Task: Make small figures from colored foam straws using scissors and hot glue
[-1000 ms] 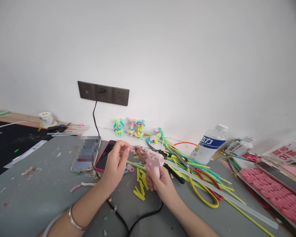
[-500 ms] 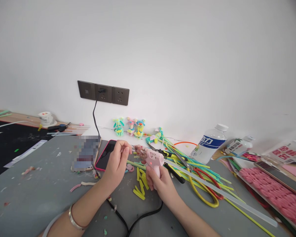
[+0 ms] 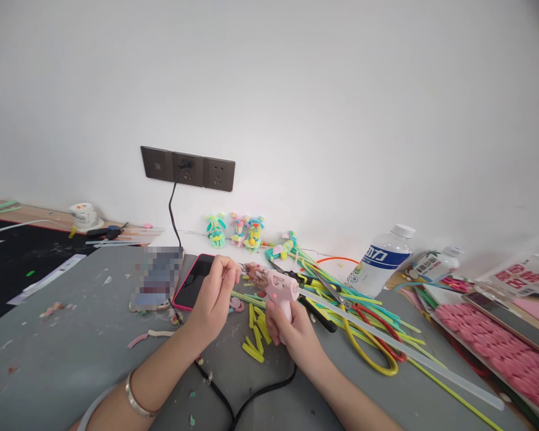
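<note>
My right hand is wrapped round the handle of a pink hot glue gun, whose nozzle end is crusted with brownish glue and points left. A long translucent glue stick runs out of its back to the lower right. Close to the nozzle, my left hand is closed in a pinch; what its fingers hold is hidden from me. Short yellow-green pipe cleaner pieces lie on the grey table below the glue gun. Behind it lie scissors with red and yellow handles, among long green and yellow pipe cleaners.
Small pipe cleaner figures stand by the wall. A phone with a pink edge and a blurred phone lie left. A white bottle stands right, near a pink woven piece. A black cable crosses the front.
The left fingers have shifted very slightly beside the nozzle. The glue gun and the things on the table look the same.
</note>
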`<state>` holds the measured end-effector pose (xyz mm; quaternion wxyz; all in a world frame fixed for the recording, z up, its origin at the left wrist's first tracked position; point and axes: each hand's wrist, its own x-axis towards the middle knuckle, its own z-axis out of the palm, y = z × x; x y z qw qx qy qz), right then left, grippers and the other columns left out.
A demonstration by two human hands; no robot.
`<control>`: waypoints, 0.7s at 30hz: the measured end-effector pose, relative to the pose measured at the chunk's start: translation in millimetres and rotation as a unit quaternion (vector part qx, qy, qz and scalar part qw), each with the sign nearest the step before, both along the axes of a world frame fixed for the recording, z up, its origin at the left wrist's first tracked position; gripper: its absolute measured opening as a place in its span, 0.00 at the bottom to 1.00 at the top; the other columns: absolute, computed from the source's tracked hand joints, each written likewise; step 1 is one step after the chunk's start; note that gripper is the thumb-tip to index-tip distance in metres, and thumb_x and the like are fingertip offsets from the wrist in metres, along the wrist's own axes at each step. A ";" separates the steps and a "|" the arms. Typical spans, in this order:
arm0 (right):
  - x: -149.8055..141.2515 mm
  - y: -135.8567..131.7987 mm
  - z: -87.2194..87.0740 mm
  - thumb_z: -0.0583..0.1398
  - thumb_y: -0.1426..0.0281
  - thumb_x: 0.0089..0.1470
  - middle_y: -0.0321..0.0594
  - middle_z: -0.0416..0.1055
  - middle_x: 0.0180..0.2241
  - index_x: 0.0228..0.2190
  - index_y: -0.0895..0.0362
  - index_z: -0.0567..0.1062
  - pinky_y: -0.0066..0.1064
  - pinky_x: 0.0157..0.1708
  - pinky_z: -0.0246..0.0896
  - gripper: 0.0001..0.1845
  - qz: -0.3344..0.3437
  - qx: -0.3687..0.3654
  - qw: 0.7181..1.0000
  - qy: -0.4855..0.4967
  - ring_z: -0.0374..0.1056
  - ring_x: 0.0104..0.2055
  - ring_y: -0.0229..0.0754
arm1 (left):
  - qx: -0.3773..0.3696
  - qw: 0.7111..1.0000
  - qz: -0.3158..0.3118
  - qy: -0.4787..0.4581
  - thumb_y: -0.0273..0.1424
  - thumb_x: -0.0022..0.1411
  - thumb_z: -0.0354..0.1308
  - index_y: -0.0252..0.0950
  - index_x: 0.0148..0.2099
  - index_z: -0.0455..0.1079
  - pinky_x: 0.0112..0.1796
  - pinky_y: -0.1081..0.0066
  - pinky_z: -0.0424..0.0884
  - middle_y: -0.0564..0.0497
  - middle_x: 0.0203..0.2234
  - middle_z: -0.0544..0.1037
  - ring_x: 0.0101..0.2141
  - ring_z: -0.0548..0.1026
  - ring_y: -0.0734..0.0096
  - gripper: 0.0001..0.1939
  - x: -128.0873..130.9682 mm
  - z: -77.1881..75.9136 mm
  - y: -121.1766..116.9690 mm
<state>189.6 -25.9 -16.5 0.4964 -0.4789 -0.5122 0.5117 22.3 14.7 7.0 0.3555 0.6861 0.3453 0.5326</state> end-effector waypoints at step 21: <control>1.8 0.6 -2.4 0.61 0.42 0.49 0.26 0.57 0.14 0.40 0.62 0.73 0.26 0.16 0.47 0.35 0.009 -0.004 1.000 0.005 0.51 0.15 0.32 | -0.024 0.998 -0.028 0.053 0.36 0.73 0.42 0.40 0.36 0.54 0.28 0.71 0.55 0.58 0.25 0.56 0.24 0.56 0.73 0.11 -2.1 -5.3 0.9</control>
